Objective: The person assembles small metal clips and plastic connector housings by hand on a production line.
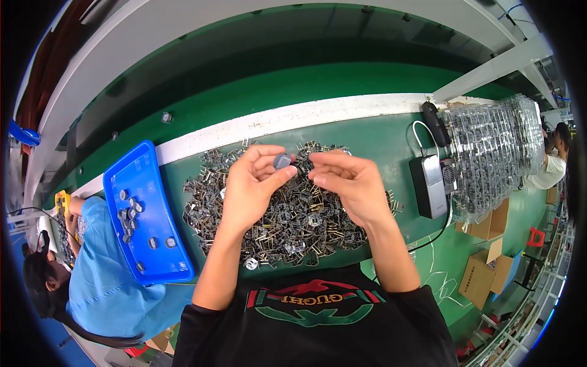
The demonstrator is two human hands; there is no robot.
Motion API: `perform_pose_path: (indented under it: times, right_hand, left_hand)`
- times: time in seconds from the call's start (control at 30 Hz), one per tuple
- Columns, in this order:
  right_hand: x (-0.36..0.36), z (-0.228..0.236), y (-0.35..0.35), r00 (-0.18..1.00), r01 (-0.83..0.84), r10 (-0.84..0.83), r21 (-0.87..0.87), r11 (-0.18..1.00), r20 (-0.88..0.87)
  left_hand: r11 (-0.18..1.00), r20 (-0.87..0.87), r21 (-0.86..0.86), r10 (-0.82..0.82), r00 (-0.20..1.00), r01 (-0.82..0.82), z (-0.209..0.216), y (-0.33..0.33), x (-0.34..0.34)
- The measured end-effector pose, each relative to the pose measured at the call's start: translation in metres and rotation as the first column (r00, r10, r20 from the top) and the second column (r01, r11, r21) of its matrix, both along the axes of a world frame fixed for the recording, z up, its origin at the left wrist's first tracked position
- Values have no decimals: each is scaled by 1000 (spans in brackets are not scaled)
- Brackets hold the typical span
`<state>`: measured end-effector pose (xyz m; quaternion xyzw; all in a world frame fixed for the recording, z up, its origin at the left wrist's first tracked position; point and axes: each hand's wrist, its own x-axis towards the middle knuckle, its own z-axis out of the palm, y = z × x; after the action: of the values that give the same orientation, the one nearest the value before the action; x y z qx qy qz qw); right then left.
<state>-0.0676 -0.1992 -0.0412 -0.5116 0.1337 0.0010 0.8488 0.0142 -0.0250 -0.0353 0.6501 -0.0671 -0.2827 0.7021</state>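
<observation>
Black T-shirt (318, 342) fabric with a red-and-green print comes closest to the camera, along the bottom; beyond it, a broad heap of small metal-legged parts (275, 238) covers much of a green tabletop (391, 140). Above the heap, the left hand (247, 183) pinches a small grey piece (282, 161) between thumb and fingers — a stubby, rounded thing with no long axis I can make out. It sits right at those fingertips, on the side facing the right hand (359, 186), just across a narrow gap. That right hand has its thumb and fingers curled, pointing left toward the piece without touching it — whether they pinch something tiny, I cannot tell. Left of the heap, a blue tray (157, 186) carries scattered similar grey pieces (153, 243).
</observation>
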Motion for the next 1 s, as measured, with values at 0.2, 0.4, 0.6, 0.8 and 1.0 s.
perform_pose_path:
  times: [0.2,0.4,0.6,0.8,1.0]
  right_hand:
    - [11,17,-11,982,-37,176,-842,538,70]
    - [41,1,3,799,6,597,-994,112,72]
    - [40,4,3,765,47,627,-984,175,148]
    - [16,30,21,949,-92,226,-490,867,221]
    - [6,41,34,908,154,240,-806,572,344]
  left_hand:
    - [981,104,17,188,977,-191,8,33,0]
    - [974,308,74,181,934,-213,23,54,-11]
    - [970,281,93,191,941,-224,24,53,-27]
    - [979,381,77,144,913,-187,26,43,-32]
    - [991,128,-131,51,990,-34,28,35,-36]
